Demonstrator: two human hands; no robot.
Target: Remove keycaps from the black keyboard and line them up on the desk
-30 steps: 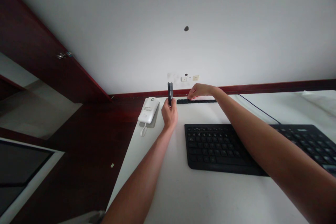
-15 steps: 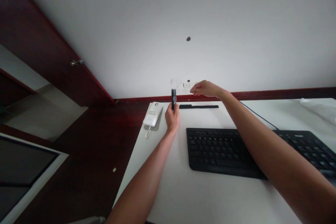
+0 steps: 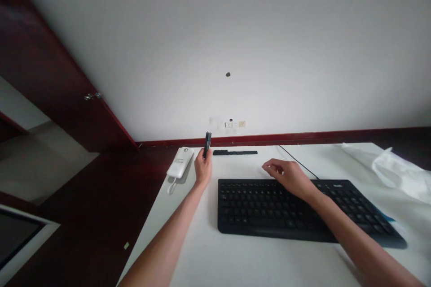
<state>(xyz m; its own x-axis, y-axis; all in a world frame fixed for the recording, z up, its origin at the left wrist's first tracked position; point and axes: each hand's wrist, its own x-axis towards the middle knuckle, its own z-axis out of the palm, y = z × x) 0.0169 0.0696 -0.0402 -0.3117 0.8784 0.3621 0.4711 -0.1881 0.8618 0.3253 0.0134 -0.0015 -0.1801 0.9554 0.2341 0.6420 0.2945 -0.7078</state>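
Note:
My left hand (image 3: 203, 169) is closed around a slim black object (image 3: 207, 144), held upright near the table's far left. It has a shiny metal part on its side and small prongs at the tip; its exact kind does not show. A white power bank (image 3: 181, 163) with a short looped cable lies left of that hand. To its right is a thin strip of small black pieces (image 3: 235, 153). My right hand (image 3: 288, 175) hovers over the upper edge of a black keyboard (image 3: 256, 208), thumb and fingers curled together. Whatever may be in its fingertips is too small to make out.
The white table (image 3: 202, 255) stands before a pale wall with sockets (image 3: 242, 123). White crumpled sheeting (image 3: 397, 172) lies at the right. A black cable (image 3: 299, 163) runs back from the keyboard. A dark red door (image 3: 67, 67) is at the left.
My right hand has come back and down from beyond the far table edge to above the keyboard. My left hand still holds the black object. The view has shifted right and up.

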